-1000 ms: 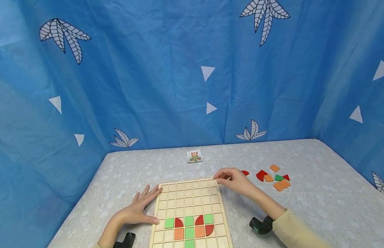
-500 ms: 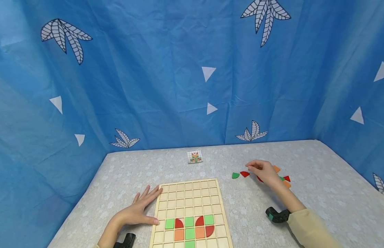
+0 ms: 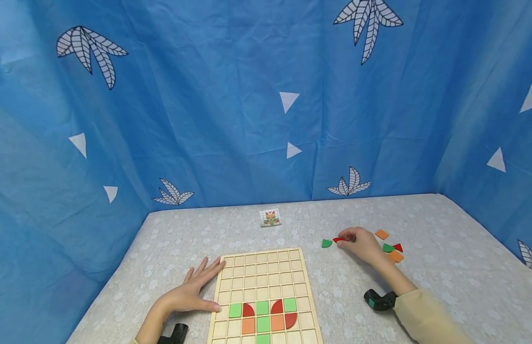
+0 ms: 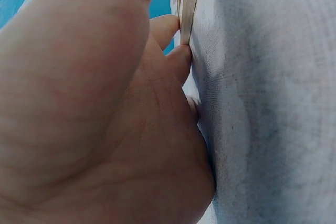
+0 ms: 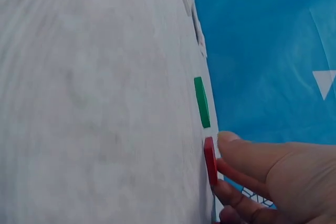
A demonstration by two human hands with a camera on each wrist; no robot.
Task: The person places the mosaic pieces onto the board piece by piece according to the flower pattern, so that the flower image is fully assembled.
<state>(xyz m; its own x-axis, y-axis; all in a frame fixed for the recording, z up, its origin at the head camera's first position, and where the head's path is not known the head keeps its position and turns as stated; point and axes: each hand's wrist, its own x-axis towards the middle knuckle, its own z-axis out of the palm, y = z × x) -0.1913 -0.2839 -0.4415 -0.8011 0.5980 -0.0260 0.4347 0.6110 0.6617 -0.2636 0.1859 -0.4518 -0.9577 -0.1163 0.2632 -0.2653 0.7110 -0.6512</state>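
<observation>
In the head view my left hand [image 3: 190, 289] lies with fingers spread along the left edge of the wooden grid board [image 3: 306, 272], thumb and fingertips touching its rim. The left wrist view shows the palm [image 4: 142, 145] beside the board's side [image 4: 191, 3]. To the right of the board, my right hand [image 3: 362, 246] pinches a red quarter-circle tile [image 3: 336, 239] at table level. The right wrist view has thumb and fingers around this red tile [image 5: 210, 160]. Just left of it lies a green quarter-circle tile [image 3: 326, 243]. The right hand hides some tiles behind it.
Green, red and orange tiles fill several cells of the board's lower part, including a green square [image 3: 262, 307]. Loose orange squares [image 3: 382, 234], a green tile [image 3: 388, 248] and a red tile [image 3: 398, 247] lie beyond the right hand. A small pattern card [image 3: 270, 218] stands at the back.
My right hand has moved right from the board's far corner, uncovering the green quarter-circle tile, then come down onto the red quarter-circle tile. The left hand has stayed put.
</observation>
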